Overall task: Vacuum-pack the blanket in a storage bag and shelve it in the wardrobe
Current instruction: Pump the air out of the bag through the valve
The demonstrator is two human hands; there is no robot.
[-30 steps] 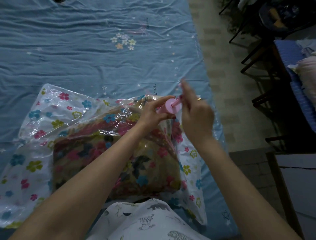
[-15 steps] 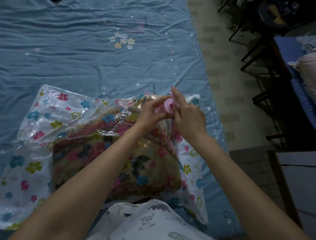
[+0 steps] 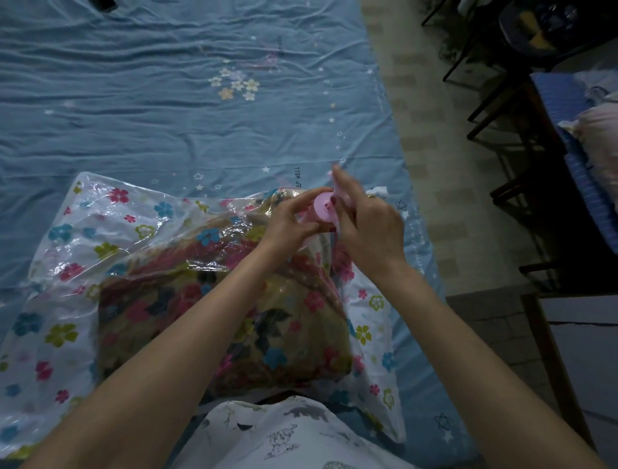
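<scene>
Printed lettering "EP WELL" legible on the blue star-patterned bed sheet (image 3: 298, 176); preceding letters not discernible.

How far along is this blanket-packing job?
Done: the blanket is inside the flowered storage bag on the bed. In hand: the left hand steadies a pink hand pump; the right hand works its handle. Left: the bag looks puffy; shelving not begun.

A bed (image 3: 167, 127) in a creased blue sheet carries the bag (image 3: 67, 301), which lies flat at its near end. Beyond the bag, at the bed's far edge, lies a dark object (image 3: 103, 4).
</scene>
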